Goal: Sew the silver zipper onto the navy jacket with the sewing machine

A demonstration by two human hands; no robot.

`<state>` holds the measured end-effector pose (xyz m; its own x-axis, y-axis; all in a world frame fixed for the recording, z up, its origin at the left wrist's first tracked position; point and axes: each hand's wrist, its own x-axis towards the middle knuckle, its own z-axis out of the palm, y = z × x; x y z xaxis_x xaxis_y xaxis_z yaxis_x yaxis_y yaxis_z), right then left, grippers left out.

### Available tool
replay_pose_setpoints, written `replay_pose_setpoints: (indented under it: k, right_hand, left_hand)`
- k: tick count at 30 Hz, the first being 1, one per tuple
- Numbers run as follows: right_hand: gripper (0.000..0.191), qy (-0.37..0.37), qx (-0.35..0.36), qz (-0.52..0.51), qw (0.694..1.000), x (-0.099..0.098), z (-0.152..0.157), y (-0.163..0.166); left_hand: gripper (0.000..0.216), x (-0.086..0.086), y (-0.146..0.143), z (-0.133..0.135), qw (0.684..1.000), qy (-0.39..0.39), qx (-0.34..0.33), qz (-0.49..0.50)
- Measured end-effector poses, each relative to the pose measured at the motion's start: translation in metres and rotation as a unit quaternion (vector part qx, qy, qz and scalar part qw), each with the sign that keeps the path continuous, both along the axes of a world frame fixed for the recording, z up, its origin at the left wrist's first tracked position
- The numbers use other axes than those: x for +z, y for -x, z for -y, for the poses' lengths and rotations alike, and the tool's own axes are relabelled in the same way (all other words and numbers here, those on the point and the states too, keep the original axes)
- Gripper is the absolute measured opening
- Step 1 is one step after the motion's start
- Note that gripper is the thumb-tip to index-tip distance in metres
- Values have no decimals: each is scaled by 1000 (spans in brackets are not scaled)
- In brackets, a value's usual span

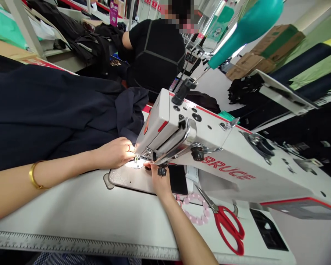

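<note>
A white sewing machine marked BRUCE stands in front of me, its lamp lighting the needle plate. My left hand, below a gold bangle on the forearm, is closed beside the needle area, fingers curled together. What is pinched there, if anything, is too small to tell. Dark navy fabric lies heaped just behind that hand. From the front, my right hand reaches under the machine head to the other side of the needle. Machine parts cover most of its fingers.
Red-handled scissors lie right of my right forearm, next to a pink bead bracelet and a dark phone-like slab. A ruler strip runs along the front edge. Beyond the machine sits a person in black.
</note>
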<state>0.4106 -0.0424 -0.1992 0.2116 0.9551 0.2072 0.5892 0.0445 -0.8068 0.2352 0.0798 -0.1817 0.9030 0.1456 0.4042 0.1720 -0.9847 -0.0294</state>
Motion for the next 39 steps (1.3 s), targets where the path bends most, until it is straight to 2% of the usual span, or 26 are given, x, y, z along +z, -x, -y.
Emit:
replay_pose_setpoints:
  k: [4,8,12,16,21,24,26,30,32,36,39]
  right_hand:
    - [33,-6,8,0,1000,4,1,0]
    - [35,-5,6,7,1000,5,3,0]
    - [38,2,7,17,1000,6,3,1]
    - [41,16,9,20,1000,5,3,2]
    - [43,15,2,47,999,7,8,2]
    - [40,9,10,75,997,14,17,7]
    - [35,9,22,86,996,17,25,17]
    - [22,-5,68,112,991,17,43,53]
    - [25,-6,95,123,988,17,53,77]
    - [36,2,125,150,981,20,76,117]
    - [37,11,179,176,968,21,100,137]
  left_hand:
    - [29,6,2,8,1000,16,9,-6]
    - [29,6,5,5,998,55,21,0]
    - [23,-1,9,-3,989,81,111,44]
    - [49,-4,9,-8,964,147,219,48]
    - [47,3,21,-1,942,200,271,2]
    - [45,11,47,15,935,223,275,-18]
    - [43,17,72,32,933,250,255,-39]
    - [37,29,122,75,924,311,210,-67]
    - [31,33,140,94,915,343,200,-71]
    - [30,36,157,111,891,403,208,-23]
    - [41,40,161,112,865,462,196,2]
